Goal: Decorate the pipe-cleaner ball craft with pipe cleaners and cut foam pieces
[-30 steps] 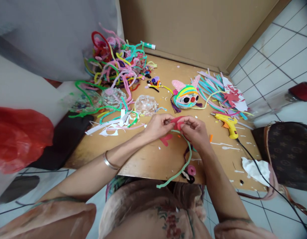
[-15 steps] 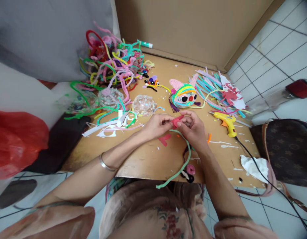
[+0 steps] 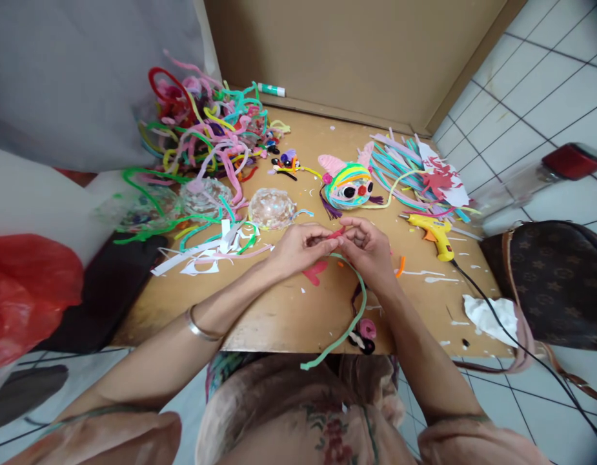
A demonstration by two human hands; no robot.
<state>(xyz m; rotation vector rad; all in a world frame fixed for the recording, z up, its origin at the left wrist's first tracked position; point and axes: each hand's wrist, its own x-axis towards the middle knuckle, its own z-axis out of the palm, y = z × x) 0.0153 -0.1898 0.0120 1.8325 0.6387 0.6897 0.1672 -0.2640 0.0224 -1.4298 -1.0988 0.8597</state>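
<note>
Your left hand (image 3: 298, 250) and right hand (image 3: 370, 250) meet near the middle of the frame, fingertips almost touching, with a small red piece (image 3: 335, 234) pinched between them. Both grips are narrow, thumbs against curled fingers, and much of the piece is hidden, so its exact shape can't be told. It is held above the table (image 3: 273, 316).

The step in hand looks like working that red piece with the fingertips, perhaps folding or bending it; the pictures don't settle which. Your next move seems to call for a light, even pinch from both sides, since the piece is small and looks thin enough to crease.

Just below your hands, another red cutout (image 3: 315, 273) lies flat on the table. Mind the pale green strip (image 3: 360, 309): it curves down from beneath your fingers past your right wrist, its free end reaching beyond the table's near edge at the lower middle of the frame.

Beyond your right hand sits the striped ball (image 3: 349, 187) with pink ears and a red nose, and at the right of the frame the yellow glue gun (image 3: 436, 236) lies on its side, well apart from your fingers.
</note>
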